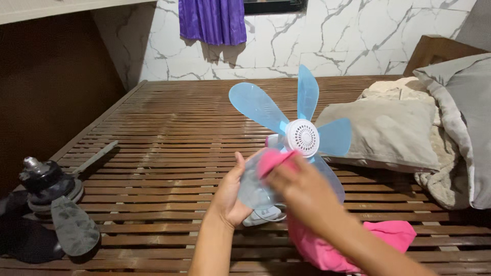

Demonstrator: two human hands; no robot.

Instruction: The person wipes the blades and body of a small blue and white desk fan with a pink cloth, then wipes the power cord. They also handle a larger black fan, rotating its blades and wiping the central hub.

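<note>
Nearest: bright pink cloth (327, 245), bulk of it draped low over the brown wooden slatted bed frame (163, 153), one end bunched up under the right hand (299, 186). Right hand is closed over that bunch, pressing it onto the lower translucent light-blue plastic blade (255, 186) of a small fan with a white round hub (303, 137). Hand blurred, finger detail not clear. Left hand (230, 197) half open, palm cupping the same blade from its left side, thumb up along the edge. The fan sits mid-frame, held just above the slats; other blades fan out up-left, up and right of the hub. White base piece (263, 214) shows below the left hand.

Left edge: second fan, dusty grey blades with a black motor housing (46, 179), lying on the slats, well apart from the hands.

Right: flat grey pillow (383, 133), grey-beige blanket heap (450, 102) behind it.

Far: white marble-pattern wall (317, 46), purple cloth (212, 20) hanging on it.
</note>
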